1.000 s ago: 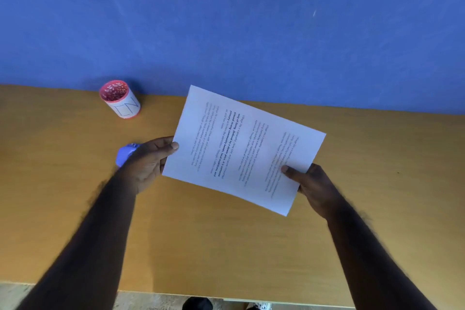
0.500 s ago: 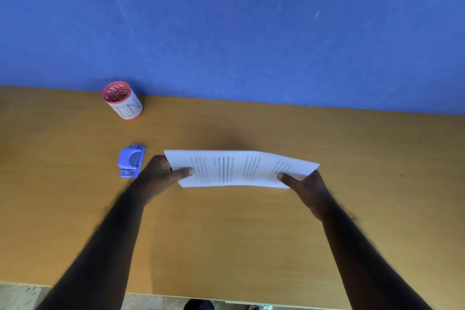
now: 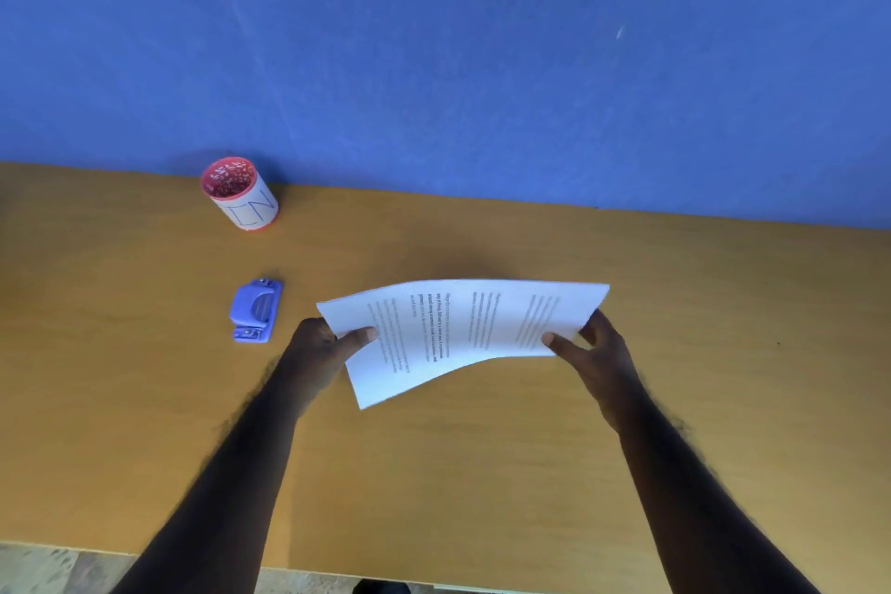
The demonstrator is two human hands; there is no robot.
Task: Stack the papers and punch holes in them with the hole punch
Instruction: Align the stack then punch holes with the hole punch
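Note:
A white stack of printed papers (image 3: 458, 333) is held above the wooden table (image 3: 434, 473), bowed and tilted with its printed face up. My left hand (image 3: 323, 352) pinches its left edge, thumb on top. My right hand (image 3: 598, 352) grips the right edge, thumb on top as well. A small purple hole punch (image 3: 255, 311) lies on the table, just left of my left hand and apart from it.
A red-rimmed white cup (image 3: 239, 193) stands at the back left near the blue wall (image 3: 482, 63). The table's near edge (image 3: 337, 574) runs along the bottom, with floor below it.
The papers went from facing me to edge-on near the table, and now tilt face-up again. Both hands kept their hold and dropped lower.

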